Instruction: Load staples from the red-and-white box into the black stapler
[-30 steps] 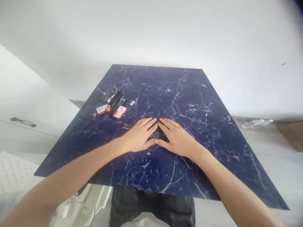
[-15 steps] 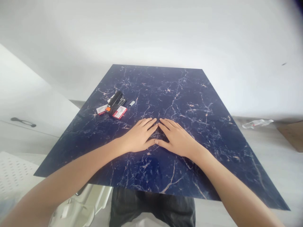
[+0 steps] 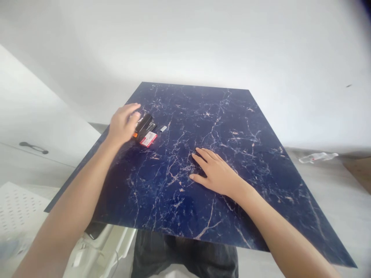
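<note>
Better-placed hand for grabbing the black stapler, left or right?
Left, probably: the left hand is open right by the black stapler, holding nothing visible. The right hand lies palm-down on the tabletop, farther away.

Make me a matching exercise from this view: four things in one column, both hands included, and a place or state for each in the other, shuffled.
Things
1. Left hand
2. Right hand
3. Red-and-white box
4. Clear bottle

Places and states
A. Palm down, fingers spread, on the blue marbled tabletop
B. Off the table, past its right-hand edge
C. Open, at the left side of the black stapler; whether it touches cannot be told
D. Lying on the tabletop, just at the near right side of the stapler

Right pairs: 1-C, 2-A, 3-D, 4-B
</note>
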Motion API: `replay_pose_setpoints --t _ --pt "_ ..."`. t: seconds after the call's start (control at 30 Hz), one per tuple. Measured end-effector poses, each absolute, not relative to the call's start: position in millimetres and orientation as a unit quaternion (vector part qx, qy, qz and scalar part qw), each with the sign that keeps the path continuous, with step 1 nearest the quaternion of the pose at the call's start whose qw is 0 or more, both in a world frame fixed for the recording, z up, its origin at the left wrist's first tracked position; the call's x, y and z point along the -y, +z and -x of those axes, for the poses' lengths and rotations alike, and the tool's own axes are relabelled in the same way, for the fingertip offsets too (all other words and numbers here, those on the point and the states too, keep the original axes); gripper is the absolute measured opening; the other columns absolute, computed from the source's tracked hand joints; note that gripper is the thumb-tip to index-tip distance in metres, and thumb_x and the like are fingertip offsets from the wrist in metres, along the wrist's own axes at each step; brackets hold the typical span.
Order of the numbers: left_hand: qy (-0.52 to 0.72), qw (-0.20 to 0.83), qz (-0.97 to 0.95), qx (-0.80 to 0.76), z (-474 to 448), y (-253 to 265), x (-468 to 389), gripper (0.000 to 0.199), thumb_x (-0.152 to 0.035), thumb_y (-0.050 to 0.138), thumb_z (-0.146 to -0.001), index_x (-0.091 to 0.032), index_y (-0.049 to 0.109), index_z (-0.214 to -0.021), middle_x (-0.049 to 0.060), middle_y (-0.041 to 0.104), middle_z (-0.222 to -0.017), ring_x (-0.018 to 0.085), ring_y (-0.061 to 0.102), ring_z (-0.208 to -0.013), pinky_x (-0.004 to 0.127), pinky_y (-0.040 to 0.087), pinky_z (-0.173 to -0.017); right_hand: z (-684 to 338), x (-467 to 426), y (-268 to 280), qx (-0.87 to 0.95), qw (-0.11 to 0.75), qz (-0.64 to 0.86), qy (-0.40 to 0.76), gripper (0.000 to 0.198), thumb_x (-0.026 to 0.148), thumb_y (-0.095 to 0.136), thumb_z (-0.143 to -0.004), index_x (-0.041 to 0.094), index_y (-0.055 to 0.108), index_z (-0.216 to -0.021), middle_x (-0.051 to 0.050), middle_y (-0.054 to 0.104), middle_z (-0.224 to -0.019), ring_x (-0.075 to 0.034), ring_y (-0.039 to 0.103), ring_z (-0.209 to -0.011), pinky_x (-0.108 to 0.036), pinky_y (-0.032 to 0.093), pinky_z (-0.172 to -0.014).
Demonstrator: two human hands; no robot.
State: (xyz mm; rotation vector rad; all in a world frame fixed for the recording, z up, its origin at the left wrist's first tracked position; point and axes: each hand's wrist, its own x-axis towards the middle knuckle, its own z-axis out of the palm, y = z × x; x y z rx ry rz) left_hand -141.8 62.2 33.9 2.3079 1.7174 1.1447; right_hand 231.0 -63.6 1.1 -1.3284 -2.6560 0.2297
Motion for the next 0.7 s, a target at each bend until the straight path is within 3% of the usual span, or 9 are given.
replay_pose_setpoints --t 0.17,0.33,0.53,0.7 --pt "0.329 0.206 -0.727 -0.567 191.6 5.4 -80.1 0.067 -0.069 0.049 -0.098 -0.022 0.066 -0.143 0.007 0.058 -0.157 0.032 0.047 -0.151 0.051 0.031 -0.129 -229.6 64.5 2.2 0.886 0.079 0.450 0.081 0.076 0.067 0.047 -0.103 0.017 0.047 -0.161 -0.018 0.039 -0.169 -0.039 0.034 -0.158 -0.061 0.035 -0.126" --pt "0.317 0.212 -0.751 -0.540 163.7 -5.1 -79.5 0.078 -0.062 0.064 -0.092 -0.020 0.053 -0.156 0.010 0.047 -0.165 0.034 0.042 -0.154 0.051 0.029 -0.130 -229.2 64.6 4.6 0.886 0.067 0.451 0.083 0.079 0.068 0.045 -0.104 0.014 0.046 -0.161 -0.019 0.036 -0.170 -0.039 0.032 -0.158 -0.060 0.034 -0.127" --pt "0.332 0.268 -0.720 -0.548 148.1 -8.1 -80.2 0.069 -0.051 0.067 -0.086 -0.021 0.062 -0.148 0.008 0.044 -0.167 0.035 0.039 -0.156 0.050 0.030 -0.130 -230.6 64.3 1.5 0.885 0.076 0.449 0.091 0.077 0.069 0.043 -0.104 0.018 0.044 -0.163 -0.017 0.036 -0.171 -0.039 0.031 -0.159 -0.062 0.033 -0.127" --pt "0.312 0.307 -0.754 -0.489 118.9 -5.2 -63.2 0.068 -0.048 0.068 -0.088 -0.021 0.060 -0.151 0.010 0.042 -0.168 0.037 0.041 -0.155 0.055 0.033 -0.128 -229.5 64.2 0.6 0.886 0.085 0.449 0.081 0.075 0.068 0.046 -0.103 0.019 0.048 -0.160 -0.017 0.039 -0.169 -0.039 0.034 -0.158 -0.061 0.035 -0.126"
